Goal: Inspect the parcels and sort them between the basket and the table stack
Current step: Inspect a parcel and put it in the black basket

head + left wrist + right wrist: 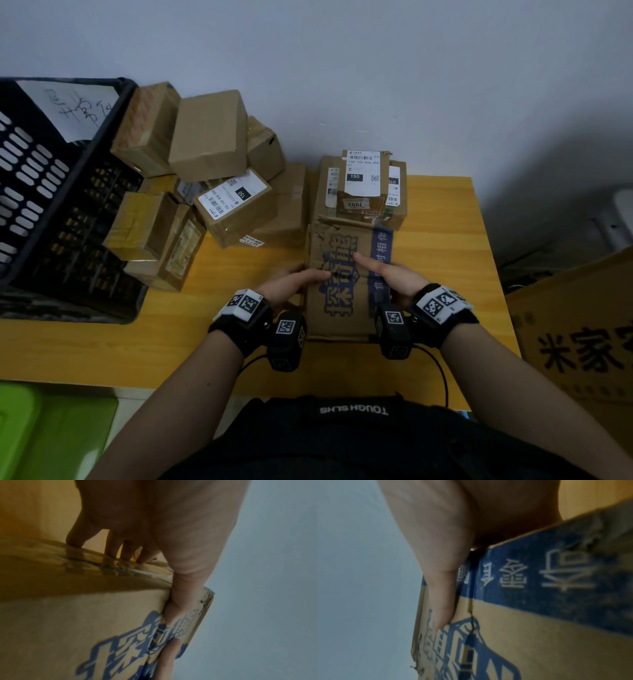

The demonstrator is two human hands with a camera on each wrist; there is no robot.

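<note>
A brown cardboard parcel with blue print [346,274] sits between my hands near the table's front middle; its far edge is torn. My left hand [297,281] grips its left side, thumb on top [173,609] and fingers down the side face [113,547]. My right hand [387,274] grips the right side, thumb lying on the printed top [441,601]; its other fingers are hidden. Behind the parcel stands a stack of labelled boxes [364,185]. A black slotted basket [51,212] lies at the far left.
A loose heap of brown boxes [205,171] sits between the basket and the stack. The yellow table [442,267] ends at the wall behind. A big printed carton [582,335] stands off the right edge, a green bin [51,431] at lower left.
</note>
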